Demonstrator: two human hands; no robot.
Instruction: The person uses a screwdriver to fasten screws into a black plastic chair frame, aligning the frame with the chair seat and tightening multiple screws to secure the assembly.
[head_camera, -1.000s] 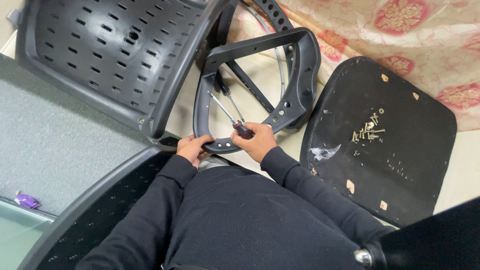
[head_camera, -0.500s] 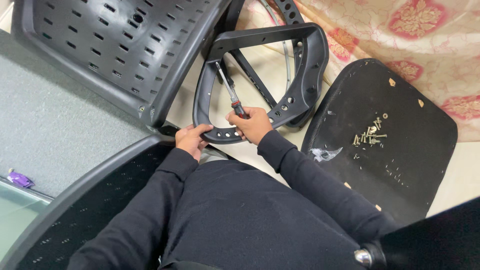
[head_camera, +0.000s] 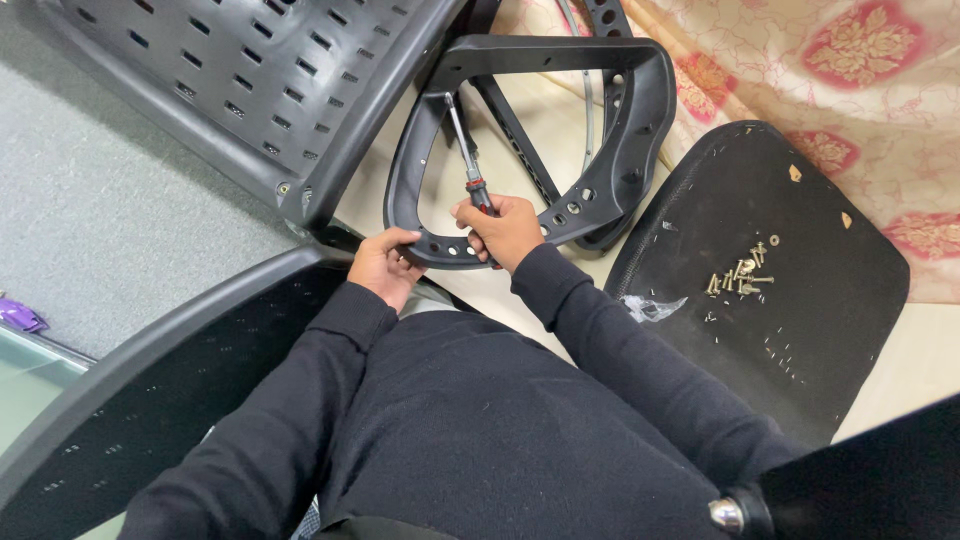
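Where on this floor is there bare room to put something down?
Free: the grey carpet left of the slotted panel, and the near end of the seat pad below the screws. Crowded: around the frame, where the left hand grips and the right hand holds a screwdriver.

A pile of screws (head_camera: 742, 275) lies on the black seat pad (head_camera: 800, 330). A floral cloth (head_camera: 850, 90) lies just beyond the pad, and a purple object (head_camera: 20, 316) sits far to its left.

Both arms reach forward in black sleeves, left hand (head_camera: 385, 265) and right hand (head_camera: 508, 230) curled closed.
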